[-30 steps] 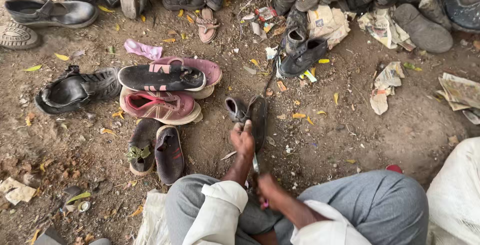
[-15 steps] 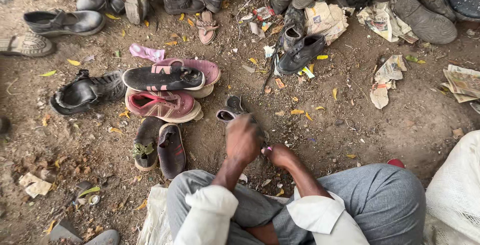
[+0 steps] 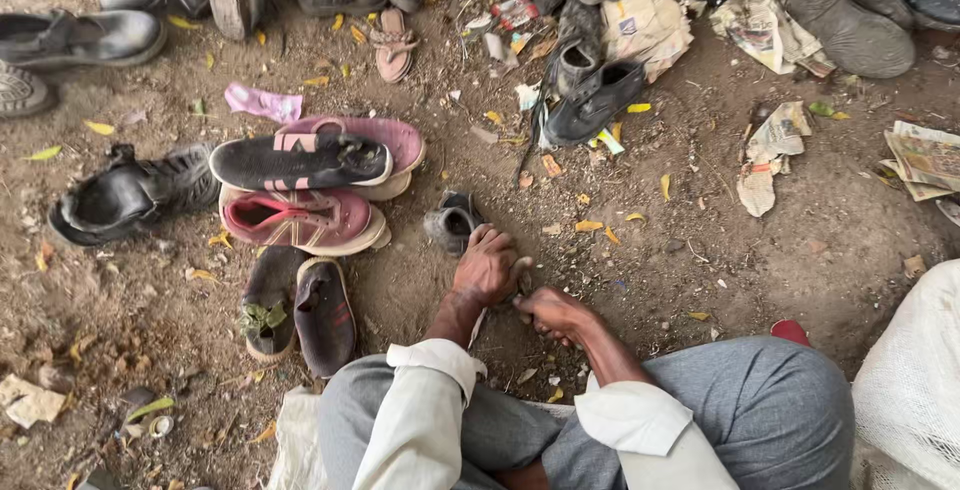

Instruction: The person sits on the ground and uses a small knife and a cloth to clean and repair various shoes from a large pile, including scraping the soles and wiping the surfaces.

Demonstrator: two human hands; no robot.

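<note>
1. Both hands drop lower than a moment ago; the dark shoe that stood upright between them a second back is down on the dirt now.
2. Left hand (image 3: pixel 487 268) is knuckles-up, fingers curled over something low and dark at the ground; what it grips is hidden under the palm, so I cannot tell what, if anything, it holds.
3. Right hand (image 3: pixel 553 312) sits just beside it, fingers bent toward the left hand, perhaps pinching a small piece; too dim to be sure.
4. Small grey shoe (image 3: pixel 450 222) lies on the dirt just above the left hand, close to the fingertips, opening upward.
5. Off to the left, a red sneaker (image 3: pixel 305 220) lies under a black sneaker (image 3: pixel 300 160), and a pair of dark slip-ons (image 3: pixel 300 312) lies near the left knee.
6. Farther up, a black boot (image 3: pixel 595 100) rests by crumpled newspaper (image 3: pixel 770 145).
7. Grey trousers (image 3: pixel 760 420) fill the bottom edge.
</note>
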